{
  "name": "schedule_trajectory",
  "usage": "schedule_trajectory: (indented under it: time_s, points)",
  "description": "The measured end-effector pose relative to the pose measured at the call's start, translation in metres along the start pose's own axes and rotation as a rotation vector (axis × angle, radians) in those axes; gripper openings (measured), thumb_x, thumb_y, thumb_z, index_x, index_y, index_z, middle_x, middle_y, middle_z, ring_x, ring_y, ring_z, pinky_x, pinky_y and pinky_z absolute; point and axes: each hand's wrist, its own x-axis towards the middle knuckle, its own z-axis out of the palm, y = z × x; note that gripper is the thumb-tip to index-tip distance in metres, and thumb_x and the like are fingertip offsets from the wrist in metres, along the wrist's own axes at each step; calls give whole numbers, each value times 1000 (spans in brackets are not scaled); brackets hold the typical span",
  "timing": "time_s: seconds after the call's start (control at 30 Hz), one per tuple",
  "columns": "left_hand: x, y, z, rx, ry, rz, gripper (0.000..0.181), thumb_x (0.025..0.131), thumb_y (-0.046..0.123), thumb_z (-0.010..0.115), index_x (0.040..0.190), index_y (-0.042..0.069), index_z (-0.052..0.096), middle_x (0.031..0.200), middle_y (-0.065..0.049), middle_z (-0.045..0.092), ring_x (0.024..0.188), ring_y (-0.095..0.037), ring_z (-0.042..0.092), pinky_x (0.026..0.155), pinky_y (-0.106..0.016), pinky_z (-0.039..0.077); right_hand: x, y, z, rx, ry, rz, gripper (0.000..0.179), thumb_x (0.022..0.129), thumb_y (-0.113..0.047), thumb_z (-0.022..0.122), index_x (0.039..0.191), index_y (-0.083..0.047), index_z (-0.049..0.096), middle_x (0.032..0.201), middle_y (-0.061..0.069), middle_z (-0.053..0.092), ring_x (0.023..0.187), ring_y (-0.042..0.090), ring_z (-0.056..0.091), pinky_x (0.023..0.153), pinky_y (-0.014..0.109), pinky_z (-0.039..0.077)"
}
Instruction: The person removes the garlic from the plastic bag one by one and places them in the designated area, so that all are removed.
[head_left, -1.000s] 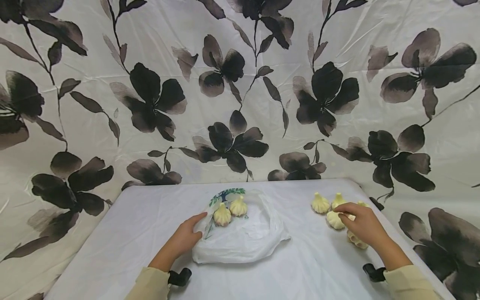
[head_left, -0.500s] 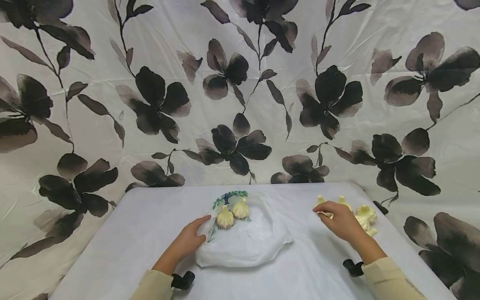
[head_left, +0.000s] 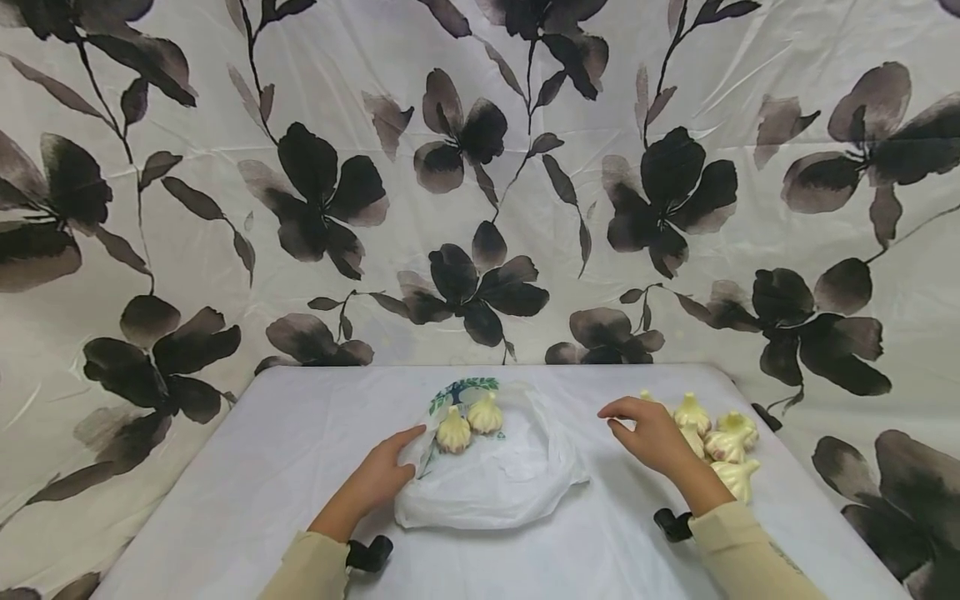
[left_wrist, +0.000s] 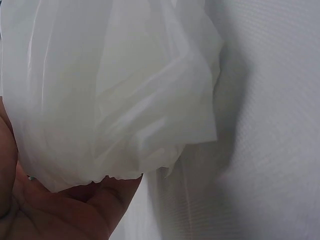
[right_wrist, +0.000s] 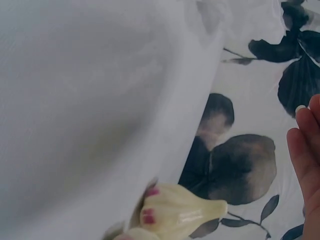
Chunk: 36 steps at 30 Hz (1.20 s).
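Note:
My left hand (head_left: 382, 475) grips the left side of a white plastic bag (head_left: 502, 496) with green print. In the left wrist view the bag's crumpled edge (left_wrist: 115, 125) lies between thumb and fingers. Two garlic bulbs (head_left: 453, 431) rest side by side at the bag's back left. To the right of the bag my right hand (head_left: 648, 437) hovers with thumb and fingertips apart, no bulb between them. Its fingers (right_wrist: 305, 160) show straight in the right wrist view. Several more garlic bulbs (head_left: 735, 479) sit behind and right of that hand; one bulb (right_wrist: 175, 210) appears low in the right wrist view.
White cloth covers the table (head_left: 300, 433), whose far edge meets a floral curtain (head_left: 480, 208). Each wrist carries a small black camera, the left camera (head_left: 370, 552) near the bag's front and the right camera (head_left: 672, 525) in front of the bulbs.
My right hand has moved left, away from over the right-hand bulbs toward the bag, uncovering several of them. My left hand stays at the bag's edge, and the two bulbs on it have not moved.

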Motion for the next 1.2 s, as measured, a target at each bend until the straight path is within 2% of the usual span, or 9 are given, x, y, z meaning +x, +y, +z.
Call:
schedule_trajectory:
  time_s: [0.2, 0.43, 0.63, 0.93, 1.2]
  points:
    - [2, -1, 0, 5, -2, -2, 66, 86, 5, 55, 149, 19, 40, 155, -14, 36, 144, -41, 29, 114, -62, 26, 9, -6, 10, 39, -15, 8, 23, 81, 4, 68, 95, -13, 75, 92, -2, 74, 82, 18, 70, 71, 35, 57]
    - [5, 0, -1, -3, 0, 3, 67, 85, 5, 54, 149, 21, 40, 155, -14, 35, 144, -41, 28, 114, -62, 26, 22, -17, 17, 87, -11, -20, 22, 81, 4, 68, 95, -12, 75, 93, -1, 74, 83, 17, 70, 71, 34, 57]
    - [2, 2, 0, -12, -5, -6, 68, 84, 4, 53, 149, 20, 40, 156, -14, 35, 144, -41, 28, 114, -62, 26, 31, -30, 23, 89, -44, -16, 22, 83, 0, 68, 97, -16, 74, 95, -2, 74, 88, 17, 70, 75, 35, 57]
    - [-3, 4, 0, -24, 0, 1, 65, 86, 3, 52, 148, 20, 40, 156, -14, 35, 145, -41, 27, 114, -62, 25, 44, -49, 32, 118, -90, -19, 17, 85, -2, 68, 98, -10, 74, 98, -1, 74, 87, 17, 69, 76, 38, 57]
    - [-5, 5, -2, -22, 4, 21, 64, 88, 1, 51, 148, 18, 41, 155, -15, 35, 144, -41, 28, 114, -61, 26, 55, -62, 42, 149, -110, -36, 19, 86, -3, 68, 98, -16, 74, 99, -2, 73, 91, 17, 70, 79, 35, 58]
